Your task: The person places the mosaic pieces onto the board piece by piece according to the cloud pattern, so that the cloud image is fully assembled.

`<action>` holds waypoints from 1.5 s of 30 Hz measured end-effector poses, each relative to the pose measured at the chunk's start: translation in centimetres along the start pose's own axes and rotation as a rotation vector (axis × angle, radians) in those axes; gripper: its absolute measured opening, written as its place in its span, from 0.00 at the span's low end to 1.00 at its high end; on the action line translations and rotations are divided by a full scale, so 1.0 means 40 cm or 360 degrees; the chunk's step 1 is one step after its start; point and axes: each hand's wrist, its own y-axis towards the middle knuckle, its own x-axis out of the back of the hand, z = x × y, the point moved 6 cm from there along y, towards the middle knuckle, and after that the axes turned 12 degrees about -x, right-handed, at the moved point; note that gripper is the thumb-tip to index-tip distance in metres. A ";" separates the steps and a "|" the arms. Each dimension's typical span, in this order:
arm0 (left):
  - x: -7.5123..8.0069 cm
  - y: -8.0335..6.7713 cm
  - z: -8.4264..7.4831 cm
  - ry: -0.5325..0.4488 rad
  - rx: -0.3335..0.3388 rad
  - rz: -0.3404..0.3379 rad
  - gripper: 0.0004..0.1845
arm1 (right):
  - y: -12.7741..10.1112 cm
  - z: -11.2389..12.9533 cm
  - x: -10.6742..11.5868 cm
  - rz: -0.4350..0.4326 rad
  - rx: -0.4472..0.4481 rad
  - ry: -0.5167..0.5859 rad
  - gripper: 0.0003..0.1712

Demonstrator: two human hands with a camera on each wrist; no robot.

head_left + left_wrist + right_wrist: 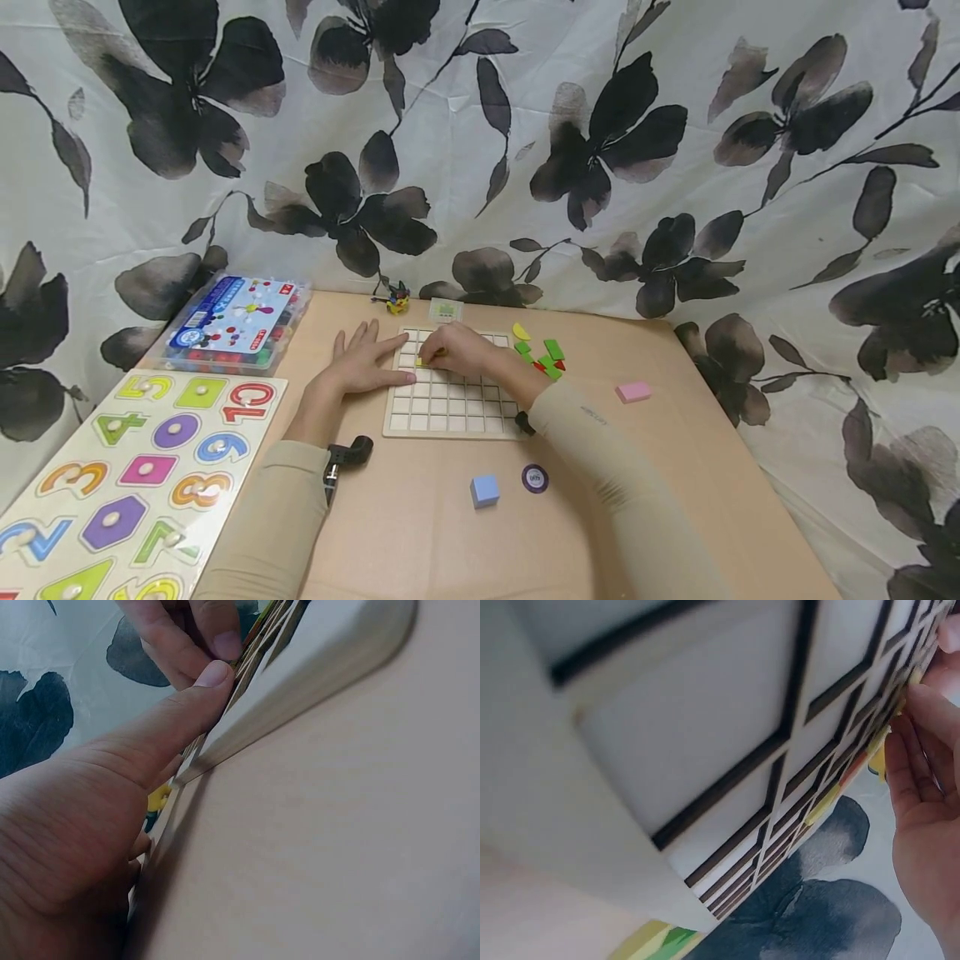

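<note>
- Blue cube [484,492] and purple disc [535,478]: near side of grid board [457,434], apart from it. Dragging right sleeve [600,454] could knock them.
- Grid board: flat on bench [405,508], both hands at it. Likely skids if pushed unevenly.
- Black wrist device [523,423]: by board's near-right corner; low wrist might snag the rim and twist the board.
- Left grip [365,364]: fingers straight, spread apart, resting at board's left edge. Light pressure could let the board slip.
- Right grip [457,348]: fingertips together, seemingly clamped on small yellow piece [419,362] at board's left part. Knuckles hide cells; piece might land askew on a divider, or nudge red piece [853,771] on the board.
- Loose green pieces [553,349]: right of board's far part, bunched; careless pick could scatter them.
- Small card [446,311]: just beyond board's far edge; forward shove could displace it.
</note>
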 end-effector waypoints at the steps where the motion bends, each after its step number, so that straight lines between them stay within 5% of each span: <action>1: -0.001 0.000 -0.001 -0.0001 0.0001 0.0000 0.50 | -0.004 -0.007 0.003 0.0009 -0.0043 0.0039 0.07; 6: -0.007 0.002 -0.002 0.0008 0.0007 0.0011 0.51 | -0.047 -0.055 0.057 -0.0104 -0.0242 0.0299 0.14; 14: -0.005 0.002 -0.002 0.0006 0.0009 0.0015 0.51 | -0.204 -0.178 0.185 -0.0631 -0.0437 0.0633 0.15; 21: -0.002 -0.002 -0.002 0.0004 0.0008 0.0013 0.51 | -0.330 -0.311 0.207 -0.0909 -0.0766 0.0771 0.16; 29: -0.002 -0.002 -0.005 0.0004 0.0004 0.0007 0.51 | -0.390 -0.418 0.148 -0.0804 -0.1168 0.0914 0.20; 38: -0.006 -0.002 -0.005 -0.0023 0.0001 0.0003 0.51 | -0.392 -0.470 0.112 -0.0698 -0.1120 0.0583 0.19; 45: -0.005 0.001 0.002 -0.0023 0.0015 0.0007 0.51 | -0.387 -0.473 0.104 -0.0644 -0.1153 0.0543 0.19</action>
